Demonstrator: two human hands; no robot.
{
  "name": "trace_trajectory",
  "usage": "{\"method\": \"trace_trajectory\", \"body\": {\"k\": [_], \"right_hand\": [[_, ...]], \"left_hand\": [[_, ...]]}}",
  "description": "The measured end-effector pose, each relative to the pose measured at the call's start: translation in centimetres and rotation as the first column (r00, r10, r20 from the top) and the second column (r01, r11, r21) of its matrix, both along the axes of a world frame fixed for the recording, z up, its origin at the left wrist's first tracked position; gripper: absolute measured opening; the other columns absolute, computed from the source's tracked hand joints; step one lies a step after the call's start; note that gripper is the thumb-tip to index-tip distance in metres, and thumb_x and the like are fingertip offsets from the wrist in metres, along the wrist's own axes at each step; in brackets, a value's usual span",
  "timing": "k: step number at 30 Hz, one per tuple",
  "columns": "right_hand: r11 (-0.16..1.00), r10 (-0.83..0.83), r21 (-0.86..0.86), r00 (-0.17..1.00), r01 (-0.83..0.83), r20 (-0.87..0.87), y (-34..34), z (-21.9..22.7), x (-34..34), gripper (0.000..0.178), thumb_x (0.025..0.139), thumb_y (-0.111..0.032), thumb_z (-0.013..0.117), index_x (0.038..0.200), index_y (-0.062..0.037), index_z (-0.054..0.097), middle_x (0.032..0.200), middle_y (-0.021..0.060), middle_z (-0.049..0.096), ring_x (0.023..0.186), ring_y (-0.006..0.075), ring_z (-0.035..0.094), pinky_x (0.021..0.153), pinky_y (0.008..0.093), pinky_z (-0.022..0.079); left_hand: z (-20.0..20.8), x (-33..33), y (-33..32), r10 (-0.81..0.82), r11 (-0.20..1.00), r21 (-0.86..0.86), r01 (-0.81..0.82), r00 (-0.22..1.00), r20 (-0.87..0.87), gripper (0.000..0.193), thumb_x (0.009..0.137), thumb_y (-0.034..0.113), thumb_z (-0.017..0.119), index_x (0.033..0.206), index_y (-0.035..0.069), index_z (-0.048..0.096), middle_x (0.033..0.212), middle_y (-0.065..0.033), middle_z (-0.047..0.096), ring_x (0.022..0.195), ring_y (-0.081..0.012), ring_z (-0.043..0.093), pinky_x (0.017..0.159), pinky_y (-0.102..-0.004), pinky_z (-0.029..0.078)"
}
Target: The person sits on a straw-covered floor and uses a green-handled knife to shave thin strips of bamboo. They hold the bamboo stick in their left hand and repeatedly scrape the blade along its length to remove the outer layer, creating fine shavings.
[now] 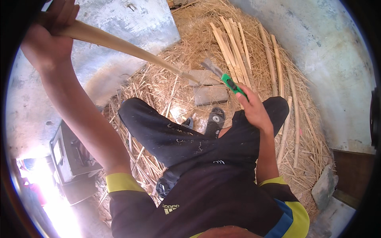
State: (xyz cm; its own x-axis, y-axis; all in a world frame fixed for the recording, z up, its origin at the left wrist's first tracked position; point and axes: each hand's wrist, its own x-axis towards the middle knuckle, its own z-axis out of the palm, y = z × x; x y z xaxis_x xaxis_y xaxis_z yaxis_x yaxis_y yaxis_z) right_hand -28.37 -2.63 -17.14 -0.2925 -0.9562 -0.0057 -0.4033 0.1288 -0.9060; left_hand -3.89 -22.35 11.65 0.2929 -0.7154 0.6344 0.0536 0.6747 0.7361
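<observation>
My left hand point(51, 41), raised at the upper left, is closed around the thick end of a long bamboo pole point(123, 46). The pole slants down to the right, its thin end at a pair of grey-brown bricks point(210, 95) on the ground in front of me. In my right hand point(255, 109) is a utility knife point(230, 82) with a green handle and a dark slider. Its broad grey blade points up and left, above the bricks and close to the pole's lower end. Whether blade and pole touch, I cannot tell.
Split bamboo strips point(234, 49) lie in a bundle beyond the bricks. Several round bamboo poles point(274, 63) lie along the right. Straw and shavings point(190, 23) cover the ground around my bent legs. Pale walls point(337, 71) stand close by, and a box-like grey object point(71, 154) is at left.
</observation>
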Motion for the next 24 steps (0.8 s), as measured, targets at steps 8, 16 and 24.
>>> {"method": "trace_trajectory", "body": {"k": [8, 16, 24], "right_hand": [[0.998, -0.062, 0.014, 0.864, 0.063, 0.499, 2.6, 0.2, 3.6, 0.025, 0.097, -0.02, 0.053, 0.112, 0.0002, 0.054, 0.07, 0.0023, 0.058, 0.056, 0.0067, 0.051, 0.056, 0.0239, 0.047], [0.995, -0.095, 0.033, 0.848, 0.092, 0.522, 3.7, 0.6, 6.7, 0.025, 0.098, -0.024, 0.052, 0.106, -0.0004, 0.055, 0.065, 0.0006, 0.055, 0.051, 0.0042, 0.047, 0.047, 0.0225, 0.041], [0.956, 0.178, -0.26, 0.975, -0.139, 0.131, 2.2, 8.1, 12.4, 0.024, 0.096, -0.016, 0.05, 0.113, 0.0002, 0.048, 0.069, 0.0157, 0.059, 0.065, 0.0321, 0.063, 0.057, 0.0388, 0.045]], "left_hand": [[-1.4, 5.0, 1.7, -0.33, 0.943, -0.049, 0.329, 0.944, -0.01, 0.023, 0.089, 0.014, 0.038, 0.092, -0.003, 0.052, 0.065, -0.0084, 0.036, 0.056, -0.0168, 0.031, 0.053, -0.0293, 0.028], [-1.7, 5.1, 7.3, -0.457, 0.886, -0.144, 0.442, 0.884, -0.097, 0.033, 0.089, 0.031, 0.041, 0.071, 0.004, 0.048, 0.057, 0.0006, 0.024, 0.05, -0.01, 0.018, 0.048, -0.0284, 0.015], [-8.4, 6.5, 10.6, -0.773, 0.606, -0.292, 0.74, 0.635, 0.004, 0.048, 0.099, 0.034, 0.031, 0.053, 0.019, 0.029, 0.046, 0.0047, 0.023, 0.037, -0.0061, 0.016, 0.033, -0.0266, 0.012]]}}
